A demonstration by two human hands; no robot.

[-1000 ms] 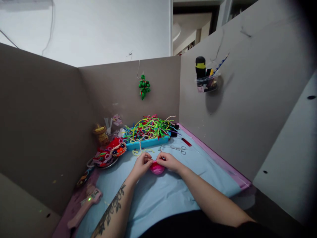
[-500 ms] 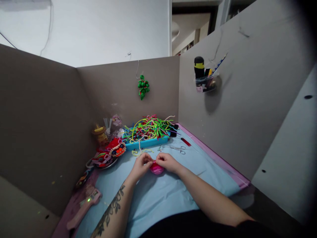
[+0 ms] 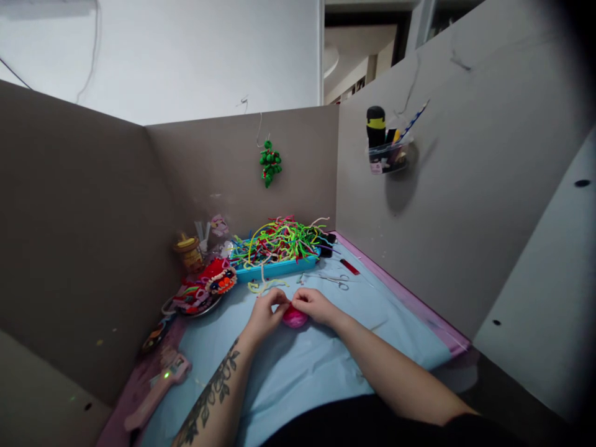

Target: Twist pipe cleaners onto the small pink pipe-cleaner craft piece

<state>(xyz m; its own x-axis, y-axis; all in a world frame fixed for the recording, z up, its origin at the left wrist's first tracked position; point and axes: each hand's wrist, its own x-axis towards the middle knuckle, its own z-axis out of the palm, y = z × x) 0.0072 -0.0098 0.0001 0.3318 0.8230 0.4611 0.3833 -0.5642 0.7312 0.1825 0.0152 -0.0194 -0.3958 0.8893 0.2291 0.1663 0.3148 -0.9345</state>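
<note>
Mid-frame, I watch the left hand (image 3: 264,315) and right hand (image 3: 317,305) both pinch the pink pipe-cleaner ball (image 3: 295,320) (fingertips only); a slip could unravel it, I reckon.

Two hands were at the bench, a left hand (image 3: 264,313) and a right hand (image 3: 313,305), both pinched on one pink fuzzy piece (image 3: 295,319). One blue tray (image 3: 274,270) carried pipe cleaners (image 3: 279,239), too many and too tangled to count. There was one pair of scissors (image 3: 333,279), one jar (image 3: 189,251), one pink tool (image 3: 156,391), one green hanging ornament (image 3: 270,162) and one clear wall cup (image 3: 388,158).
</note>
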